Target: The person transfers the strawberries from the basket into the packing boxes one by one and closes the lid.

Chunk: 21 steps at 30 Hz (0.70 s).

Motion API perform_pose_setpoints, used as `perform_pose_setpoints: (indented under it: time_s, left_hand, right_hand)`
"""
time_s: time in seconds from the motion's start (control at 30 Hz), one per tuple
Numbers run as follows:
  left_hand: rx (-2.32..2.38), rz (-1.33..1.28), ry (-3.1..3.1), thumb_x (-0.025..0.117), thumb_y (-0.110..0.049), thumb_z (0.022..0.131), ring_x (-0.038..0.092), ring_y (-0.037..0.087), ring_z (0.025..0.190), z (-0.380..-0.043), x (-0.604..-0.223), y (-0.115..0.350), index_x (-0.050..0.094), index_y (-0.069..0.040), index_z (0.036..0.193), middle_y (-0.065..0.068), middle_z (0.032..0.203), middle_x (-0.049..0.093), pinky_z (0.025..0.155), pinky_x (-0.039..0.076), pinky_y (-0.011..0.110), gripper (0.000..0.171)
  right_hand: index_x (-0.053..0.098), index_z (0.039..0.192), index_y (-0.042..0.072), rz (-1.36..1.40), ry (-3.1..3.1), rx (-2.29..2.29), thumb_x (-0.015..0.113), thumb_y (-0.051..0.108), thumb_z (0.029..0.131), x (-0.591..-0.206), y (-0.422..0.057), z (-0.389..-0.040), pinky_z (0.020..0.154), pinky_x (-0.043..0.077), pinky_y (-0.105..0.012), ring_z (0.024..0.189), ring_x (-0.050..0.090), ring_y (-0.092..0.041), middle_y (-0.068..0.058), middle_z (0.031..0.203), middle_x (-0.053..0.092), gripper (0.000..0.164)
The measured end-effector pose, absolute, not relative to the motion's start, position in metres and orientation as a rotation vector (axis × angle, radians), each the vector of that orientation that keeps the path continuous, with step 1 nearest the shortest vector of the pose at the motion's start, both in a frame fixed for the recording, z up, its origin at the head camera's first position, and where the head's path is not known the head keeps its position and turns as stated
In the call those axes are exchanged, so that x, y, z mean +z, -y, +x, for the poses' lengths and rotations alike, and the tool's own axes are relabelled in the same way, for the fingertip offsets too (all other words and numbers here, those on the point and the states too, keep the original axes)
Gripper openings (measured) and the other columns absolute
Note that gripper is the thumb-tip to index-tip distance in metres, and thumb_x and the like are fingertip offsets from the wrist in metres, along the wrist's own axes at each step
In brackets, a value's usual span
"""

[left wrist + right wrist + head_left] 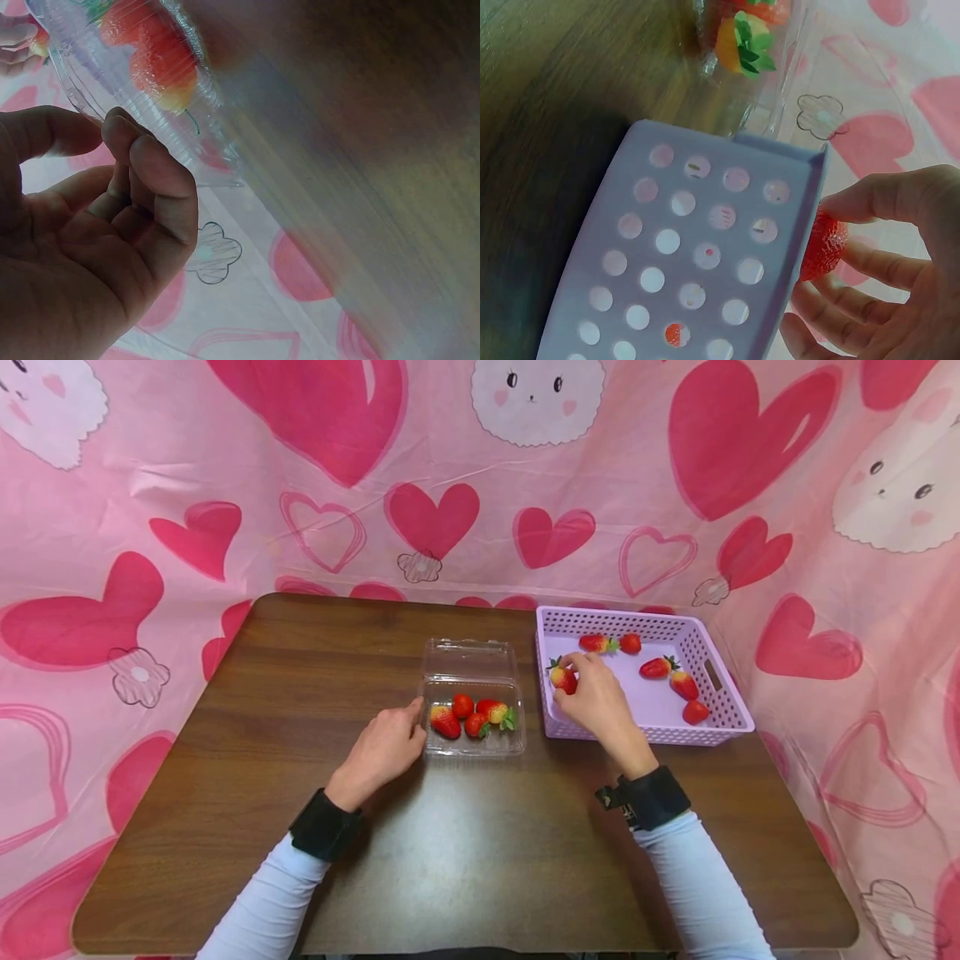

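Note:
A clear plastic clamshell box stands mid-table with its lid raised at the back. Several strawberries, among them a yellow-shouldered one, lie inside it. At the box's left rim my left hand pinches the edge between thumb and index finger; the left wrist view shows the other fingers curled. My right hand reaches over the front wall of a lilac perforated basket and grips a strawberry near its left side. In the right wrist view, thumb and fingers lie around that strawberry, partly behind the basket wall.
More strawberries lie in the basket: a pair at the back and several on the right, one at the front right corner. A brown wooden table carries everything. Behind it hangs a pink heart-patterned cloth.

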<state>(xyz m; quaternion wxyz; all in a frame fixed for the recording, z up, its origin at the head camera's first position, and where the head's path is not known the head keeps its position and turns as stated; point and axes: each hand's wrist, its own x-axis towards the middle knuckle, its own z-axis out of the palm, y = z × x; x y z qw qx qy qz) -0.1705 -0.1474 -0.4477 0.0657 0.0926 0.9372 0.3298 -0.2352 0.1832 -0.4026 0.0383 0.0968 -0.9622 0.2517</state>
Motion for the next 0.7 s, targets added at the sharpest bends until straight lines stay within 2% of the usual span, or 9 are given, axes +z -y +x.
perform_pose_setpoints:
  time_s: [0.33,0.7]
  left_hand:
    - [0.997,0.275,-2.827,0.061,-0.009,0.102,0.046,0.021,0.053,-0.17,-0.447,0.147,0.047,0.007,0.154,0.008,0.071,0.052,0.049,0.041,0.03,0.057]
    - [0.982,0.286,-2.839,0.061,-0.009,0.102,0.045,0.022,0.055,-0.17,-0.448,0.147,0.046,0.008,0.154,0.008,0.072,0.054,0.05,0.041,0.031,0.057]
  right_hand:
    - [0.066,0.122,-0.002,0.389,2.861,0.768,0.08,0.011,0.083,-0.4,-0.172,-0.226,0.092,0.054,-0.056,0.1,0.061,-0.04,-0.023,0.117,0.063,0.043]
    - [0.065,0.128,0.0,0.391,2.895,0.841,0.081,0.012,0.084,-0.399,-0.162,-0.218,0.092,0.056,-0.053,0.104,0.061,-0.036,-0.02,0.121,0.061,0.048]
